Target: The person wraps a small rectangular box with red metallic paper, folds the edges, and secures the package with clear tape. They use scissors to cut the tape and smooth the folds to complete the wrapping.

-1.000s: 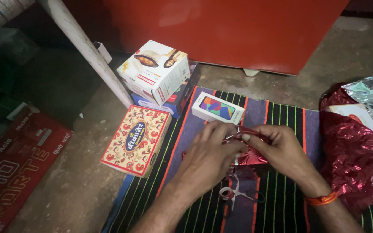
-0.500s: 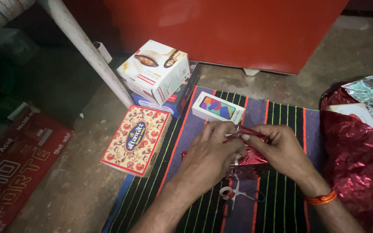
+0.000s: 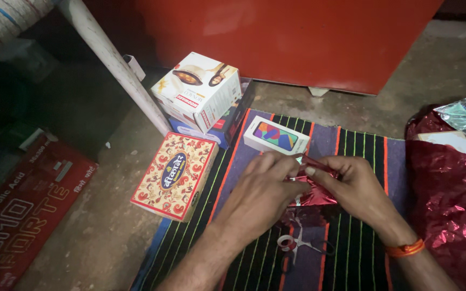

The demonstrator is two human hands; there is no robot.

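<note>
Working from the left, the flat patterned red-and-cream cardboard box (image 3: 175,175) lay half on the concrete floor and half on the edge of the striped dark woven mat (image 3: 351,156), near your left forearm, so a wide sweep of that elbow could have knocked it further off. Your left hand (image 3: 260,196) was curled over the small parcel wrapped in shiny red foil paper (image 3: 313,194), fingertips pinching the fold at its top; your right hand (image 3: 351,188) met it from the other side, thumb and forefinger pressed onto the same crease. The parcel sat on the mat between both hands, just in front of the white phone box with a multicoloured picture (image 3: 276,134). Foil of that kind looked slippery and stiff, so the fold might have sprung open if either pinch had loosened, or torn if you had pulled hard. The scissors with a roll of tape (image 3: 292,245) lay under your wrists, where a lowered arm could have caught them. The loose crumpled red foil sheet (image 3: 449,199) at the right could have been dragged along.
</note>
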